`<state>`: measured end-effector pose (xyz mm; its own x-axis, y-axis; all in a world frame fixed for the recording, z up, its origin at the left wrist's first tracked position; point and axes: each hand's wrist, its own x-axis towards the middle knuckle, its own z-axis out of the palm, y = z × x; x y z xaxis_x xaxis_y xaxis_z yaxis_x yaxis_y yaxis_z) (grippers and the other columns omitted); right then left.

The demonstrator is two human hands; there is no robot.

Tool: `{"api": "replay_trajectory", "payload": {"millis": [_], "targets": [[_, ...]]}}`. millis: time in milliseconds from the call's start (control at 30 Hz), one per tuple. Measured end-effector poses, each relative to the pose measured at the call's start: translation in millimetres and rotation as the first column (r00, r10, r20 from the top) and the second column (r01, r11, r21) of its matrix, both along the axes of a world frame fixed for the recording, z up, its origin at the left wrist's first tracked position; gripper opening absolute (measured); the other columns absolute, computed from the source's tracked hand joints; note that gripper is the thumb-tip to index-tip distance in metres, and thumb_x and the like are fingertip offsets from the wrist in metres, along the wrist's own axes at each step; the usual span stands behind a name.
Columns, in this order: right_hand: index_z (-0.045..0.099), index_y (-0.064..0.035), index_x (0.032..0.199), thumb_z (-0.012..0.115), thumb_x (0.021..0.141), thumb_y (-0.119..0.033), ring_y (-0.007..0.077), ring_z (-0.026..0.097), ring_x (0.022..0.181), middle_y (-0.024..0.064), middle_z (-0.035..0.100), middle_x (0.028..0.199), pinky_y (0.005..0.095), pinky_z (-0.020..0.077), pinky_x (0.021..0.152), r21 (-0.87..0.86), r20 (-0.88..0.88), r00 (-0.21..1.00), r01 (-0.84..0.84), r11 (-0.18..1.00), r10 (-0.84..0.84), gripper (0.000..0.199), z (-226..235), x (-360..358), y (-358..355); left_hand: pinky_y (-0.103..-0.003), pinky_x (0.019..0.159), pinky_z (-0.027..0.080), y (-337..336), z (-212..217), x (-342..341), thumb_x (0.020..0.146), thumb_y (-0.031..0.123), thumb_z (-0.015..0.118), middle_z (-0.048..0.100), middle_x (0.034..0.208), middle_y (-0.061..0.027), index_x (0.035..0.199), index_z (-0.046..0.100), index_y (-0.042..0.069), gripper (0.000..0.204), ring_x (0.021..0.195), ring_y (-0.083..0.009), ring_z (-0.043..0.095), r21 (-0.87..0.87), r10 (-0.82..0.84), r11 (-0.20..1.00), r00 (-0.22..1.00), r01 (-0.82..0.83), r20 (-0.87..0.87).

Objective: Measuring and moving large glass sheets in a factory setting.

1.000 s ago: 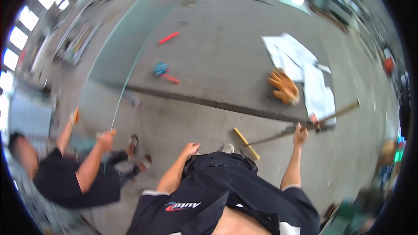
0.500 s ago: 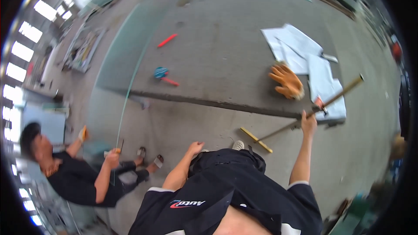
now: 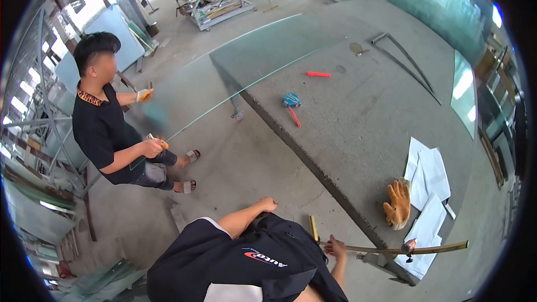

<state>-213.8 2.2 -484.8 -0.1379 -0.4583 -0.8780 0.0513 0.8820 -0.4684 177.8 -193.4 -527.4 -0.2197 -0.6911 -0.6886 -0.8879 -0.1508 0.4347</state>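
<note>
The grey surface (image 3: 358, 123) spreads from 12 o'clock round to 4, and its hard edge is a likely place for a chip. The clear glass sheet (image 3: 254, 53) at 11 o'clock reaches over that edge; a sagging near side could lever it there and crack it. The co-worker (image 3: 106, 131) at 9 o'clock holds that near side, so a slip in that grip could drop it by those sandalled feet.

My T-shaped bar (image 3: 380, 250) lies between 4 and 5 o'clock, its far end jutting past the surface; bumped, it could swing. It crosses the white papers (image 3: 428, 221) at 4 o'clock and might drag them off.

My right hand (image 3: 335, 247), at 5 o'clock, overlaps the bar; I cannot tell if its fingers are closed round it, and a loose hold would let it twist. My left hand (image 3: 268, 205), at 6 o'clock, looks curled with nothing visible in it, though its fingertips are hidden.

The orange work glove (image 3: 397, 206) at 4 o'clock sits off my bare skin, leaving it open to cuts. The teal-and-red tool (image 3: 291, 100) at 1 o'clock could scratch the glass if it slid over.
</note>
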Motion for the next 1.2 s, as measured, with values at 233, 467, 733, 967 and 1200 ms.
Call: {"api": "replay_trajectory", "payload": {"millis": [233,467,733,967,1200], "targets": [[0.061,0.0028,0.107,0.055,0.094,-0.035,0.0216,0.066,0.061,0.0142,0.068,0.082,0.0324,0.0531,0.055,-0.411,-0.292,0.954,-0.19,0.892,0.069,0.041,-155,29,50,-0.045,0.095,0.049,8,20,0,0.089,0.048,0.056,0.067,0.117,-0.0203,0.114,0.071,0.006,0.051,0.11,-0.0383,0.062,0.003,-0.069,0.998,0.998,0.069,-0.003],[0.059,-0.0004,0.106,0.057,0.092,-0.032,0.0208,0.063,0.056,0.0137,0.066,0.08,0.0309,0.0513,0.05,-0.069,0.013,0.939,0.344,0.936,-0.344,0.035,-92,30,7,-0.045,0.095,0.049,17,42,25,0.088,0.047,0.056,0.067,0.117,-0.0195,0.114,0.071,0.006,0.051,0.11,-0.0382,0.063,0.022,0.041,0.999,0.996,-0.043,0.082],[0.056,-0.0016,0.113,0.056,0.094,-0.035,0.0248,0.065,0.066,0.0146,0.068,0.088,0.0355,0.0551,0.055,-0.061,-0.004,0.864,0.502,0.863,-0.503,0.039,-94,-3,24,-0.045,0.096,0.048,16,32,28,0.088,0.047,0.056,0.067,0.119,-0.0176,0.115,0.071,0.008,0.05,0.112,-0.0376,0.062,-0.007,-0.002,1.0,0.993,0.003,0.121],[0.057,-0.0002,0.108,0.056,0.093,-0.031,0.0222,0.064,0.06,0.0147,0.067,0.082,0.0333,0.0541,0.052,-0.059,-0.003,0.867,0.496,0.866,-0.497,0.034,-93,10,22,-0.045,0.096,0.048,11,35,23,0.086,0.047,0.058,0.068,0.117,-0.0184,0.114,0.071,0.006,0.051,0.112,-0.0368,0.062,-0.001,0.008,1.0,0.995,-0.008,0.094],[0.057,0.0016,0.112,0.056,0.094,-0.03,0.0229,0.065,0.061,0.0153,0.067,0.083,0.0331,0.0554,0.053,-0.081,0.046,0.885,0.465,0.882,-0.463,0.037,-85,27,10,-0.046,0.093,0.049,6,29,21,0.086,0.046,0.058,0.068,0.116,-0.0175,0.113,0.072,0.008,0.048,0.11,-0.0365,0.063,-0.001,-0.008,1.0,0.994,0.009,0.107]]}}
